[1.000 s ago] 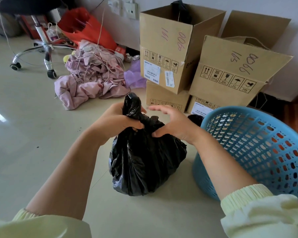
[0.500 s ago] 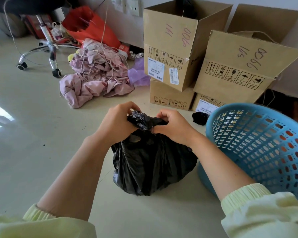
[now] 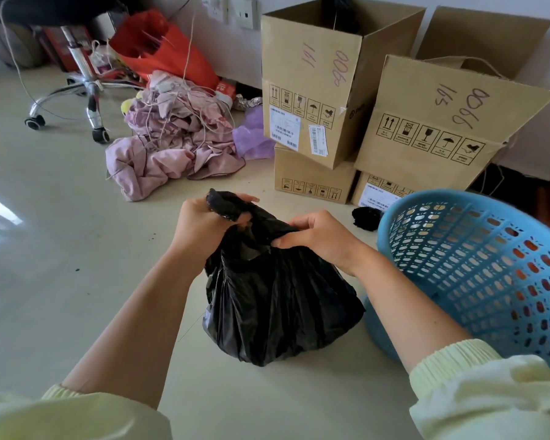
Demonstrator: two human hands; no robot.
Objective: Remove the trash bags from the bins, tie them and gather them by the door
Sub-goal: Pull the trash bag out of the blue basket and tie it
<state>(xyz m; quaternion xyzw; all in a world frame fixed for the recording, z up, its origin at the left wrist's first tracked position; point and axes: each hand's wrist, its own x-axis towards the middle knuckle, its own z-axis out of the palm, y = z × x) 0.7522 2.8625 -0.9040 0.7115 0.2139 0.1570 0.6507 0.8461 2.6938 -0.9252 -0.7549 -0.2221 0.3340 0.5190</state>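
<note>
Head cam looks down at the black trash bag (image 3: 277,300), which sits full and lumpy on the pale floor (image 3: 61,281) right in front of you. It's pushed up against the blue perforated bin (image 3: 489,268) on your right.

Your left hand (image 3: 204,223) has its fingers (image 3: 246,198) curled tight round a twisted bunch of the bag's top, and the crumpled end pokes out above your fist. Your right hand (image 3: 318,236) is doing the same on the other side, fingers bent in and pinching a second bunch of plastic. The two bunches meet between your hands over the bag's neck. I honestly can't tell if there's a knot in there.

Past the bag, cardboard boxes (image 3: 311,90) with handwritten numbers are stacked by the wall. A small black lump (image 3: 365,219) lies on the floor between them and the bin. Over to the left there's a pile of pink clothes (image 3: 172,147) tangled with cords. Behind that are a chrome office chair base (image 3: 86,100) and a red bag (image 3: 165,49). Pale yellow sleeves (image 3: 477,392) show at the bottom corners.
</note>
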